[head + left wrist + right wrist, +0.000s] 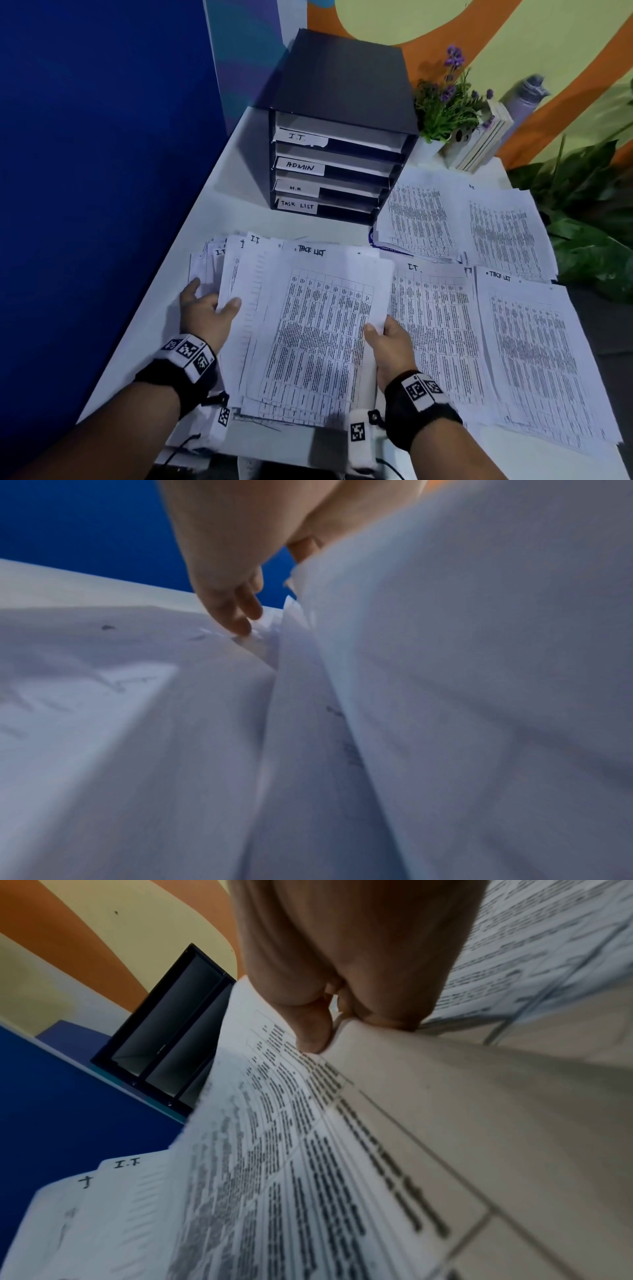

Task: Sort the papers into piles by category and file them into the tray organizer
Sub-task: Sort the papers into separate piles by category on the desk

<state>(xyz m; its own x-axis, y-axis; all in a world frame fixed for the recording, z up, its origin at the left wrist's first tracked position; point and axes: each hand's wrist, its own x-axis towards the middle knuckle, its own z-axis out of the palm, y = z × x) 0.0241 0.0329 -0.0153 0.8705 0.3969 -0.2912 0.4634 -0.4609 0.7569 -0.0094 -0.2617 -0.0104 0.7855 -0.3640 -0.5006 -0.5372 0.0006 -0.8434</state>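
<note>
Worktop point(236, 192): white; your tray organizer point(337, 137) at its far edge
Room: blue wall point(102, 137) on your left
Hands: your right hand point(388, 346) pinches the top sheet point(318, 325); left hand point(205, 311) grips the unsorted stack point(236, 342) at the near-left corner

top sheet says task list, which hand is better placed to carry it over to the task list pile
Right. The right hand already pinches the Task List sheet at its right edge, and the Task List pile lies on that side. The left hand holds the unsorted stack.
</note>
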